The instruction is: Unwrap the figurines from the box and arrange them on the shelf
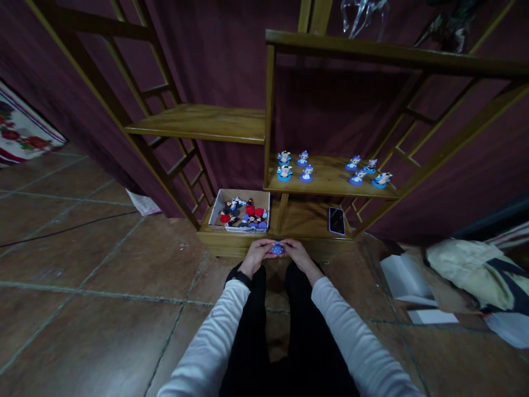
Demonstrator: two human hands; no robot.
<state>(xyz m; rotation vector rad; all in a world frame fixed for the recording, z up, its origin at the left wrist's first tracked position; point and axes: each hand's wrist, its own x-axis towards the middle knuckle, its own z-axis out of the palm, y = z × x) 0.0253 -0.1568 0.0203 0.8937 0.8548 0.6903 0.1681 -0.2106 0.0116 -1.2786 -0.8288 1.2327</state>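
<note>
Both of my hands meet in front of me, just before the bottom shelf of a wooden rack [330, 51]. My left hand [257, 252] and my right hand [296, 251] are closed together on a small blue figurine [277, 249] held between the fingertips. A white box [219, 207] of red, blue and black figurines stands on the bottom shelf, just beyond my left hand. Several blue and white figurines [294, 165] stand in two groups on the middle shelf, the second group of figurines [367, 172] to the right.
A phone [336, 220] lies flat on the bottom shelf at right. White papers [405, 278] and a yellow bag [471, 270] lie on the tiled floor at right. A paper sheet [142, 202] lies at the rack's left foot. Dark red cloth hangs behind.
</note>
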